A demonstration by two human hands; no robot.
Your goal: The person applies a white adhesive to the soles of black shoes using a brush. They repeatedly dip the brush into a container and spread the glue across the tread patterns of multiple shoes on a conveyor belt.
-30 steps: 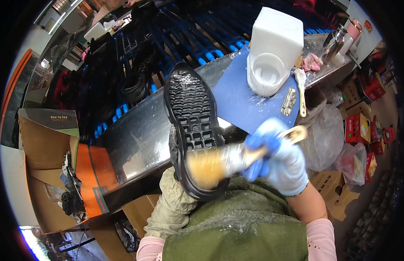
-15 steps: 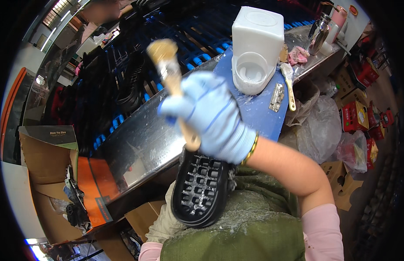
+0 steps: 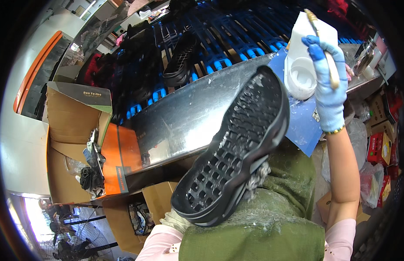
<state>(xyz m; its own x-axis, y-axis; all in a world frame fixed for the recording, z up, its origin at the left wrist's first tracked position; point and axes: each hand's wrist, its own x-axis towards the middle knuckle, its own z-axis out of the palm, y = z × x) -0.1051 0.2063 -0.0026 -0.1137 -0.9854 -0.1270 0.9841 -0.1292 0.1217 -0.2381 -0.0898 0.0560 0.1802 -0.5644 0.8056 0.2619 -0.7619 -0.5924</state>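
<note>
My right hand point(image 3: 327, 93), in its pale blue glove, is no longer working the brush point(image 3: 334, 77) over the near end of the black sole point(image 3: 233, 150), as it was a second ago. I am now holding that brush off to my right, its bristle end pointing up, and my fingers are closing round its wooden handle. From here the glove is overlapping the white container point(image 3: 303, 42) on the blue sheet point(image 3: 301, 130); I cannot tell whether I am touching it.

The sole is leaning further to the right now, its gridded side facing up, and it is lying between my green apron point(image 3: 254, 237) and the edge of the metal worktop point(image 3: 178, 126). My left hand is hiding beneath it, with only the sleeve point(image 3: 173, 219) showing, so I cannot tell how those fingers are gripping. Whitish wet specks are glinting in the cavities. With the bristles well apart from the sole, I am, as I judge it, pausing between strokes.
</note>
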